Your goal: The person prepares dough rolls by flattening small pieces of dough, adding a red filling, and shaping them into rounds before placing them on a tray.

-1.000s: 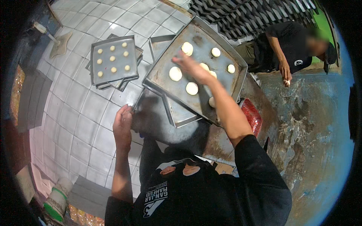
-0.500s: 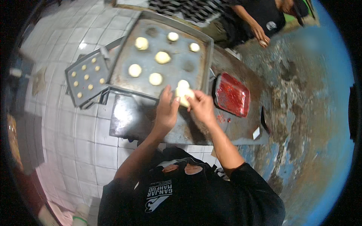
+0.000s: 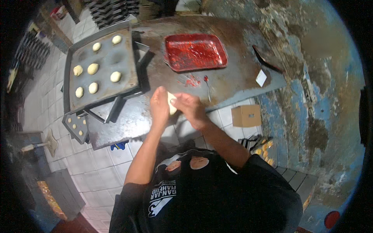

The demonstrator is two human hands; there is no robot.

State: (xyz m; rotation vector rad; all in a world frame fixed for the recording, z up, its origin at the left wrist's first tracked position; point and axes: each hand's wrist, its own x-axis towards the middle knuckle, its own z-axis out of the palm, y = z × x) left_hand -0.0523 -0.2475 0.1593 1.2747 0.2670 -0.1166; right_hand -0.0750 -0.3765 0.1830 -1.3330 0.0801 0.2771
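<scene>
Over the near edge of the metal table, my left hand (image 3: 159, 104) cups a pale piece of dough (image 3: 171, 104), flattened and partly hidden by the fingers. My right hand (image 3: 190, 107) closes on the dough's other side, its thumb pressed against it. Beyond my hands lies a red tray (image 3: 196, 52) smeared with glossy red filling. A small spoon (image 3: 208, 90) with red on its bowl rests on the table beside red smears. To my left, a large square baking tray (image 3: 116, 58) carries several spaced balls of dough (image 3: 93, 69).
A smaller tray (image 3: 79, 134) with dough balls sits lower, past the table's left end. A dark curved blade-like piece (image 3: 267, 60) and a white card (image 3: 261, 78) lie at the table's right. A cardboard box (image 3: 246, 115) stands below the right edge, near the worn wall.
The view has swung right, so the baking tray appears farther left. My hands have come away from the tray with the dough between them. The other person's hand and upper body have left the view.
</scene>
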